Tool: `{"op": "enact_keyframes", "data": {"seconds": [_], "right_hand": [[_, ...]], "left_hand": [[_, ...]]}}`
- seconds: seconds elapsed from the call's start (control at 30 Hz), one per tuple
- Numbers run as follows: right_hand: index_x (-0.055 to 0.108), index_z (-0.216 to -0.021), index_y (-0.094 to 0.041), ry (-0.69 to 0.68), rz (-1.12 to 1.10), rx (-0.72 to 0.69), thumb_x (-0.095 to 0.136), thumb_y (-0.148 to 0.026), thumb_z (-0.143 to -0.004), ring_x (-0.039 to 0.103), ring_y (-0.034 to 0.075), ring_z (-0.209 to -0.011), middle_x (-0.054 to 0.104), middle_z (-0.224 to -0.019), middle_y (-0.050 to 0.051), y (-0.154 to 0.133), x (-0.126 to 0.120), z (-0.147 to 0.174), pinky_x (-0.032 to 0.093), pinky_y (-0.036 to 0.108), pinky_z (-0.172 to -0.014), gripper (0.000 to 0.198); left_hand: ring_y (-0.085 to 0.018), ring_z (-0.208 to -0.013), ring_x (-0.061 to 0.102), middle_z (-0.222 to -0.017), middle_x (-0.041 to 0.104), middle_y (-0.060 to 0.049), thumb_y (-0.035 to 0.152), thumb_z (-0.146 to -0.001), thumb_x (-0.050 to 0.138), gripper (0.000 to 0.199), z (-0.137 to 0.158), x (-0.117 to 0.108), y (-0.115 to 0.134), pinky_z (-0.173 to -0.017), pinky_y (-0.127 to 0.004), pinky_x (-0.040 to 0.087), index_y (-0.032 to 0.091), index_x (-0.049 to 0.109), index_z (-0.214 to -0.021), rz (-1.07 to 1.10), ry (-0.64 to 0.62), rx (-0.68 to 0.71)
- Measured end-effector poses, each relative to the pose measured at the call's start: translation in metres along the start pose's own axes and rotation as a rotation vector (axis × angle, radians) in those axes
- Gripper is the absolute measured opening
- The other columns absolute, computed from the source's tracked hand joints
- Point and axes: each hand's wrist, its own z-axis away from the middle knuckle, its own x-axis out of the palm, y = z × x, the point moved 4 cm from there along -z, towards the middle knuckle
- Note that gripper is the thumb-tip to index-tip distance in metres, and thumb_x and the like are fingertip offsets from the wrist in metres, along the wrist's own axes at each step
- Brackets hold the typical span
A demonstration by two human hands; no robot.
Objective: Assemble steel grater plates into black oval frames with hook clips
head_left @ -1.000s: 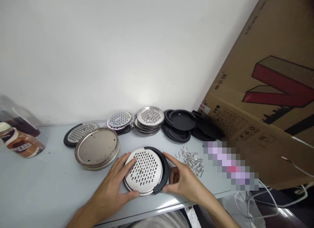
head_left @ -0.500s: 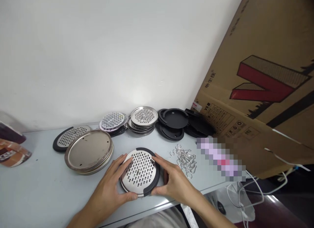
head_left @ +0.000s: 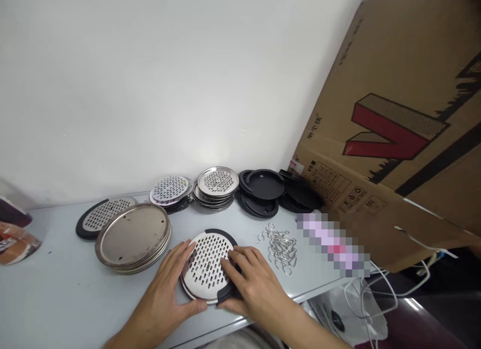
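A round perforated metal disc (head_left: 208,261) with a black rim piece along its right side lies at the front of the table. My left hand (head_left: 165,289) curves around its left edge, fingertips at the upper left and thumb at the bottom edge. My right hand (head_left: 255,284) grips the black rim, with fingertips on the perforated face and thumb at the lower edge. Just right of it lies a pile of bent wire clips (head_left: 281,246). To the left stands a stack of plain round metal plates (head_left: 133,234).
Along the wall are a black-rimmed perforated disc (head_left: 107,214), white perforated discs (head_left: 171,189), a stack of metal perforated discs (head_left: 218,182) and black round holders (head_left: 265,184). A large cardboard box (head_left: 376,189) leans at the right. White cables (head_left: 394,289) hang off the table edge.
My right hand has shifted left over the disc, its fingertips now further onto the perforated face. My left hand still holds the left edge. The camera view has moved slightly.
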Motion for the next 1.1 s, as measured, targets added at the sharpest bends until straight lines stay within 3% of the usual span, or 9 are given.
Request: {"op": "enact_keyframes", "data": {"seconds": [0.17,0.27,0.43,0.5,0.6,0.7,0.83,0.93,1.1], "right_hand": [[0.048,-0.139,-0.015,0.064,-0.016,-0.013,0.058,-0.052,-0.09,0.052,0.035,-0.127,0.059,-0.135,0.018,0.003,-0.004,0.011,0.051,0.05,-0.101,0.062],[0.046,-0.141,-0.019,0.12,-0.126,0.055,0.054,-0.041,-0.096,0.056,0.031,-0.126,0.06,-0.135,0.017,0.005,-0.011,0.018,0.052,0.044,-0.1,0.051],[0.054,-0.124,-0.021,0.26,-0.554,0.39,0.046,-0.032,-0.099,0.07,0.02,-0.08,0.072,-0.095,0.008,0.015,-0.009,0.016,0.058,0.032,-0.075,0.029],[0.055,-0.121,-0.02,0.231,-0.77,0.524,0.044,-0.037,-0.099,0.068,0.018,-0.069,0.068,-0.082,0.004,0.021,0.0,0.012,0.057,0.028,-0.064,0.03],[0.057,-0.119,-0.019,0.151,-0.992,0.621,0.045,-0.046,-0.098,0.066,0.017,-0.065,0.063,-0.08,0.002,0.028,0.01,0.006,0.054,0.026,-0.055,0.036],[0.063,-0.111,-0.018,0.106,-0.882,0.663,0.048,-0.046,-0.097,0.063,0.016,-0.06,0.062,-0.081,0.002,0.035,0.01,0.005,0.05,0.028,-0.054,0.034],[0.07,-0.099,-0.021,0.103,-0.576,0.61,0.051,-0.038,-0.096,0.062,0.021,-0.075,0.063,-0.083,0.005,0.039,0.003,0.003,0.048,0.032,-0.069,0.026],[0.069,-0.108,-0.02,0.092,-0.535,0.607,0.052,-0.034,-0.095,0.061,0.02,-0.073,0.063,-0.085,0.005,0.04,0.004,0.001,0.048,0.033,-0.071,0.025],[0.067,-0.114,-0.017,0.122,-0.517,0.59,0.052,-0.032,-0.095,0.06,0.018,-0.069,0.061,-0.086,0.005,0.043,0.008,-0.001,0.05,0.034,-0.07,0.028]], "left_hand": [[-0.037,-0.144,0.031,-0.158,0.032,-0.011,0.046,-0.077,0.075,0.095,0.005,-0.017,0.002,-0.115,-0.058,0.03,0.031,0.021,-0.154,0.263,0.011,-0.115],[-0.034,-0.144,0.031,-0.157,0.036,-0.007,0.042,-0.083,0.069,0.083,0.005,-0.023,0.002,-0.117,-0.058,0.027,0.034,0.024,-0.152,0.359,0.065,-0.18],[-0.028,-0.139,0.042,-0.154,0.04,-0.006,0.038,-0.091,0.06,0.063,-0.009,-0.019,0.003,-0.116,-0.052,0.033,0.035,0.033,-0.148,0.462,0.191,-0.234],[-0.026,-0.134,0.048,-0.151,0.044,-0.007,0.038,-0.092,0.059,0.059,-0.014,-0.013,0.001,-0.113,-0.049,0.04,0.033,0.035,-0.146,0.533,0.216,-0.28],[-0.025,-0.129,0.053,-0.145,0.051,-0.008,0.039,-0.091,0.059,0.054,-0.016,-0.006,-0.005,-0.109,-0.046,0.046,0.029,0.043,-0.142,0.593,0.217,-0.359],[-0.025,-0.122,0.058,-0.139,0.057,-0.007,0.04,-0.089,0.061,0.049,-0.014,-0.003,-0.009,-0.106,-0.044,0.048,0.027,0.051,-0.136,0.572,0.184,-0.392],[-0.023,-0.107,0.065,-0.128,0.065,-0.006,0.043,-0.089,0.059,0.045,-0.012,-0.003,-0.011,-0.099,-0.042,0.053,0.026,0.057,-0.131,0.464,0.157,-0.41],[-0.022,-0.098,0.066,-0.125,0.065,-0.005,0.045,-0.089,0.058,0.039,-0.012,-0.004,-0.01,-0.094,-0.042,0.055,0.028,0.063,-0.124,0.34,0.14,-0.383],[-0.021,-0.1,0.064,-0.129,0.062,-0.003,0.046,-0.092,0.053,0.033,-0.012,-0.004,-0.007,-0.088,-0.036,0.056,0.031,0.066,-0.118,0.247,0.092,-0.334]]}}
